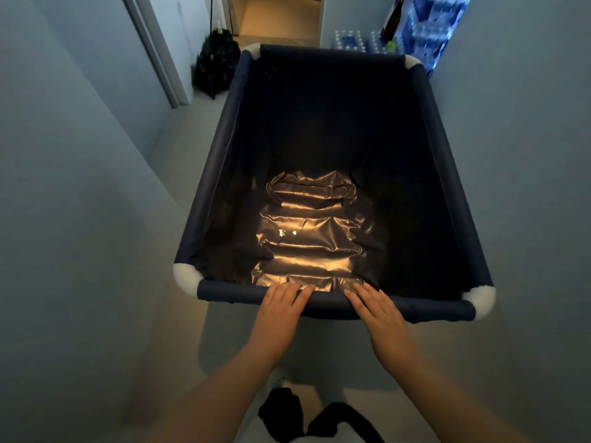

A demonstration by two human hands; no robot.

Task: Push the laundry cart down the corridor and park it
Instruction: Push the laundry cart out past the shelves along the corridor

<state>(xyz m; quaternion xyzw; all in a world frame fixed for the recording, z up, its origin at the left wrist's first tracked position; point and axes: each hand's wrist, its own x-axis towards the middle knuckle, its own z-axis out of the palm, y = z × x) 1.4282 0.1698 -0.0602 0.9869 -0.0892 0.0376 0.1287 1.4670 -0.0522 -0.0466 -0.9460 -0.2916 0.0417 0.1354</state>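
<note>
Landmark: the laundry cart, dark fabric on a tube frame with white corner joints, sitting square in a narrow corridor. Left of the cart a pale wall is running alongside, with a door frame further up it; just off the cart's far-left corner a black bag is slumping on the floor. At the cart's near rail the left hand is lying palm-down, fingers flat and extended over the tube rather than wrapped round it; just right of it, on the same rail, the right hand is doing likewise, flat and unclenched, pressing rather than grasping. Inside the cart nothing is riding but a crumpled shiny liner catching warm light. Beyond the cart's far-right corner, shrink-wrapped packs of water bottles are stacked against the right side, and past the far rail a lit passage is opening onward. Judgement: the push is looking underway, with the cart close to the stored goods; whether this is the parking spot I cannot tell. Left to do, as it reads: finishing the run, squaring the cart clear of the bag and bottles, and letting go.
</note>
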